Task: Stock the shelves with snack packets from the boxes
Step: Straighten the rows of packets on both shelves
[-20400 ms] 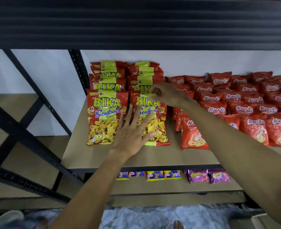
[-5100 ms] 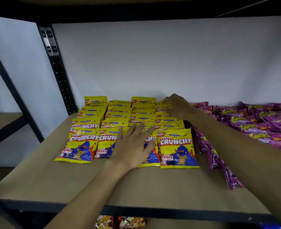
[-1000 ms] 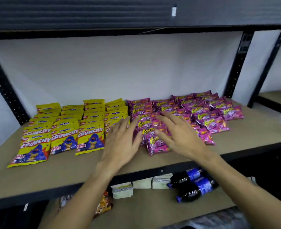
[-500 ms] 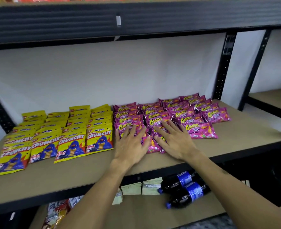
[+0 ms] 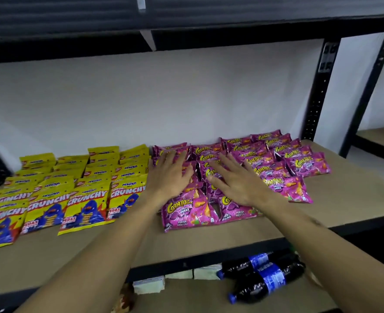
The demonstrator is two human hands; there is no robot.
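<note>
A wooden shelf (image 5: 209, 236) in a dark metal frame runs across in front of me, against a white wall. Yellow Crunchy packets (image 5: 87, 199) lie in overlapping rows on its left half. Pink Corntoz packets (image 5: 276, 159) lie in rows just to the right of them, from the middle of the shelf toward the far right. My left hand (image 5: 167, 177) and my right hand (image 5: 236, 181) rest palm down, side by side, on the leftmost pink rows, fingers (image 5: 175, 158) straight and spread, gripping nothing. Two dark bottles (image 5: 265, 279) lie on the shelf below.
</note>
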